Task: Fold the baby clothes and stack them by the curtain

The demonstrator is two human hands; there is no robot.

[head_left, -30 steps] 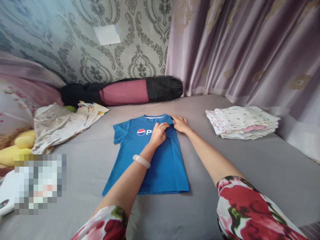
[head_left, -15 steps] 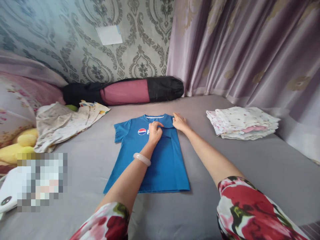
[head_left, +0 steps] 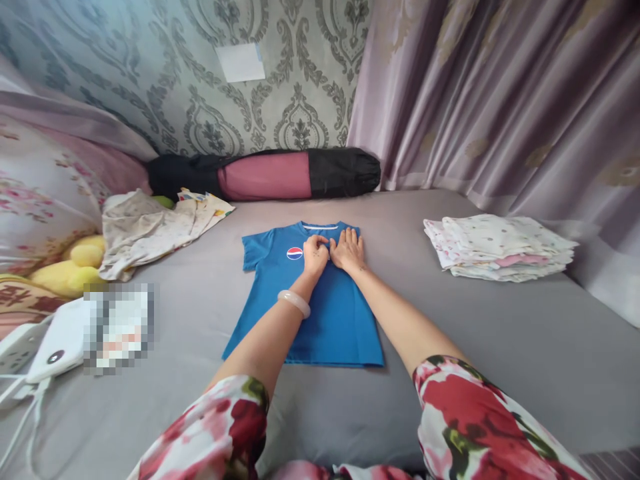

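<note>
A blue T-shirt (head_left: pixel 330 333) with a round red, white and blue logo lies spread on the grey bed, its neckline away from me. Its left sleeve sticks out, while the right side is folded inward over the front. My left hand (head_left: pixel 316 257), with a pale bangle on the wrist, rests on the chest with fingers curled and pinching the folded cloth. Flat on the shirt near the right shoulder lies my right hand (head_left: pixel 349 251), fingers stretched out. Both hands cover much of the folded sleeve.
A stack of folded printed cloths (head_left: pixel 505 247) sits on the right. Behind the shirt lies a black and pink rolled bag (head_left: pixel 270 176). At left are a crumpled printed garment (head_left: pixel 150 230), a yellow plush toy (head_left: pixel 75 270) and a white device (head_left: pixel 65 337) with cables.
My right hand has moved left from the shoulder edge onto the shirt and flattened, close beside my left hand. The left hand stays on the chest. The view has shifted slightly.
</note>
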